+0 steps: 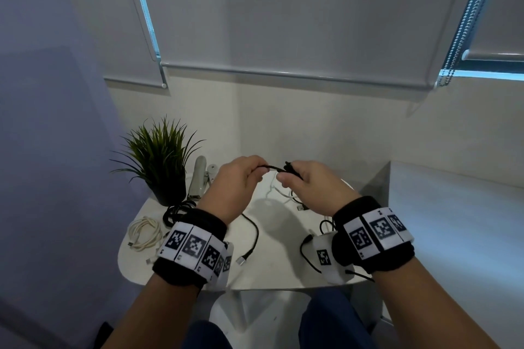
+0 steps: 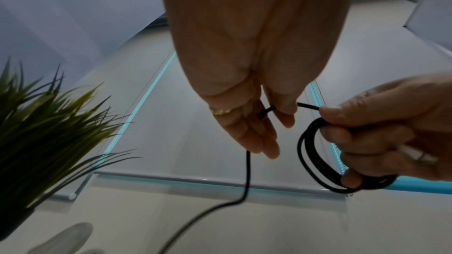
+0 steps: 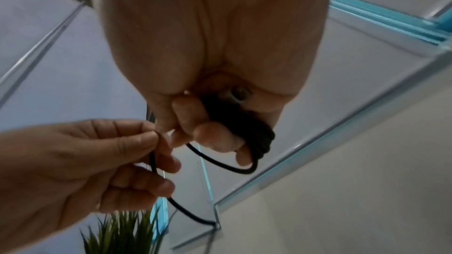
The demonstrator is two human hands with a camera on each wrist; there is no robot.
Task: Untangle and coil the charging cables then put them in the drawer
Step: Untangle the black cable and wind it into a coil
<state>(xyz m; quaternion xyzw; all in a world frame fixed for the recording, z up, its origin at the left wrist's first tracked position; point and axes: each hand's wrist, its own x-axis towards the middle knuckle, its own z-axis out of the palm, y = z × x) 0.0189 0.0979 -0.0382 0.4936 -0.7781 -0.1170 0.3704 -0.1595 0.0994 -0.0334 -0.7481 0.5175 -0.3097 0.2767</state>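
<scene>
- Hands first, raised over the middle of the small white desk (image 1: pixel 181 278): the right hand (image 1: pixel 307 187) has its fingers curled round a few finished loops of a thin black charging cable (image 2: pixel 310 154), and the left hand (image 1: pixel 235 181) pinches the same cable between thumb and fingertips, feeding it across.
- Black cable's free tail hangs from the left hand to the desk, its silver plug (image 1: pixel 242 260) lying near the front edge, so this coil looks roughly half wound.
- Already coiled, by my count, two: a cream-white cable bundle (image 1: pixel 144 233) at the left edge and a black bundle (image 1: pixel 177 211) just behind it.
- Still loose: thin white cable (image 1: pixel 283 193) toward the back right, at least one; exact number unclear.
- No drawer in view; nothing stowed yet.
- Far back left corner: one green spiky potted plant (image 1: pixel 158 156) and one grey stapler-like tool (image 1: pixel 198 178).
</scene>
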